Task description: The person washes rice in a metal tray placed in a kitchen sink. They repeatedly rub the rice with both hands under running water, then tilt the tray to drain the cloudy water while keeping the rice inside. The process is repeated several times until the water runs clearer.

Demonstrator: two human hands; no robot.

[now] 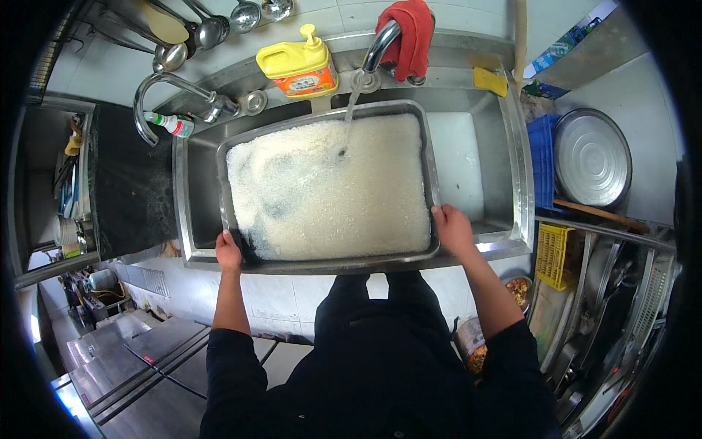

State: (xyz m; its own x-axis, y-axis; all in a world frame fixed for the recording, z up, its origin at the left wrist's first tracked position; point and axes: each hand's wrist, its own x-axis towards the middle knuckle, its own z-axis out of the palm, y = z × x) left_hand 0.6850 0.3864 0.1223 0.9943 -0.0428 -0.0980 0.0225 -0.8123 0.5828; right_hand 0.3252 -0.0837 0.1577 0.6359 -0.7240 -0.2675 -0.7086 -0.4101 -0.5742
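A large rectangular metal tray (433,175) lies across the steel double sink (522,192). White rice grains (340,192) fill it, with water over part of them. My left hand (227,251) grips the tray's near left edge, and my right hand (452,228) holds its right rim near the close corner. From the right faucet (382,46), which has a red cloth (408,41) draped over it, a stream of water falls into the rice. The fingers under the rim are partly hidden on both hands.
A yellow pump jug (299,66), a second faucet (175,82) and a small bottle (178,126) stand along the sink's back. A yellow sponge (490,82) lies at the back right corner. Ladles (208,33) hang at upper left; a blue crate (542,162) and round metal lid (592,157) are right.
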